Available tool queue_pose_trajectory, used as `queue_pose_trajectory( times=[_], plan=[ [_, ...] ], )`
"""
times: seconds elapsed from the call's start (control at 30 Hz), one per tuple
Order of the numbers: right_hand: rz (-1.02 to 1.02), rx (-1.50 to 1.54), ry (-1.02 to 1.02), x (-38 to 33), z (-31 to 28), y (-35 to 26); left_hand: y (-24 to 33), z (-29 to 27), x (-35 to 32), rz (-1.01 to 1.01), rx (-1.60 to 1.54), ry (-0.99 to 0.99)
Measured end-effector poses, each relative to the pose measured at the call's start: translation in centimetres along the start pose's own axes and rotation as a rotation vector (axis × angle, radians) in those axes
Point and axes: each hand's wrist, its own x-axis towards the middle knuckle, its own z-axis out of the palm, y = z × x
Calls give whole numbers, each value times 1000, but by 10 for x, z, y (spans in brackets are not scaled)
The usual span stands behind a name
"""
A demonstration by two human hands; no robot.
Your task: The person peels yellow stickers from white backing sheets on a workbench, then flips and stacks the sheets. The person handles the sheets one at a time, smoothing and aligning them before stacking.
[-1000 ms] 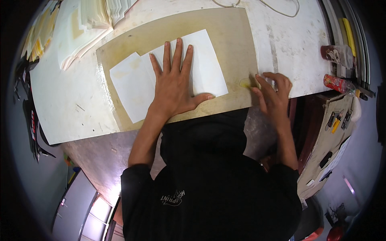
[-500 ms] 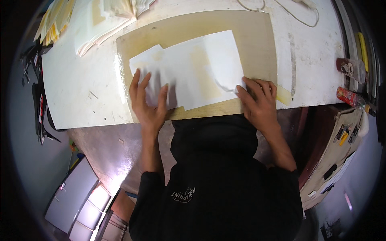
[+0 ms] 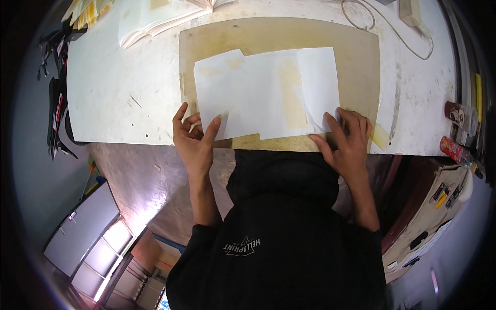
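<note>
Left hand [image 3: 195, 135] pinches the near-left corner of the white paper [image 3: 263, 93], right hand [image 3: 347, 138] lies flat on its near-right corner. Paper lies on the brown board [image 3: 279, 33] on desk [image 3: 119, 98]. Step: prob. lining up the sheets; next needs even pressure w/o shifting.

Person wore a black hooded top [image 3: 279, 248], hood bunched at the neck, with a small white printed logo and lettering [image 3: 241, 246] on the chest. Long black sleeves were pushed up to about the elbow, so both forearms were bare; the left hand [image 3: 194, 139] and right hand [image 3: 349, 142] were bare too, no gloves, rings or watch visible. Fabric looked plain and matte, no other markings or seams readable in the head view.
</note>
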Motion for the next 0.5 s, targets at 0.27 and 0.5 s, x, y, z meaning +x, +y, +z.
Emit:
queue_pose_trajectory(
  times=[0.27,0.5],
  plan=[
    [-1,80,-25,-2,2,-13,32,37,-9,484,143,-129],
    [80,319,131,20,2,-21,33,80,-23,742,448,-195]
  ],
)
